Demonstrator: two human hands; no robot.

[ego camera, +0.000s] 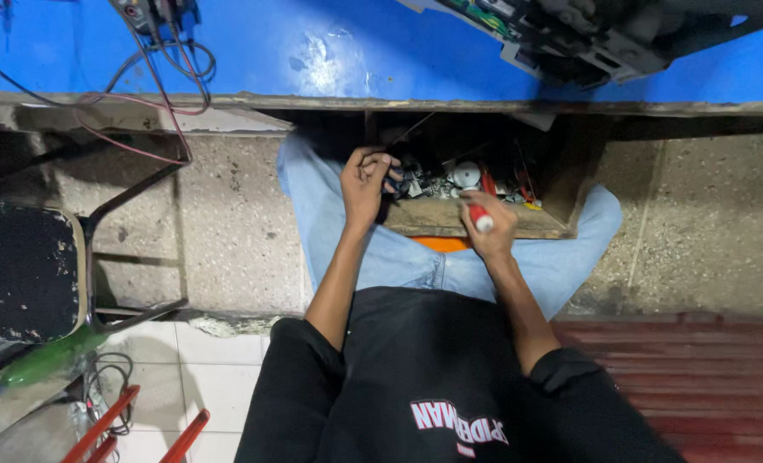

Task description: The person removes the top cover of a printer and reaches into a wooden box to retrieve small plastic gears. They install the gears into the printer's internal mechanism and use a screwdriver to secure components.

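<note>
Head view: we look down at a person seated before an open wooden drawer (484, 225) under a blue bench (330, 51).
Drawer: rough worn wood, shallow, pulled out over the lap; we see a jumble of small metal and plastic parts (458, 180) inside, too small to tell apart.
Right hand (487, 225): at the drawer's front edge, near its middle, closed around a tool (481, 219) with a smooth red handle and white rounded end.
Left hand (366, 178): at the drawer's left front corner, fingers curled over a small dark thing; we cannot tell what it is.
Bench: glossy blue top, chipped wooden front edge; thin red and black wires (154, 77) trail over its left part.
Floor: speckled grey concrete.
Chair (21, 266): left of us, black padded seat, dark metal frame.
</note>
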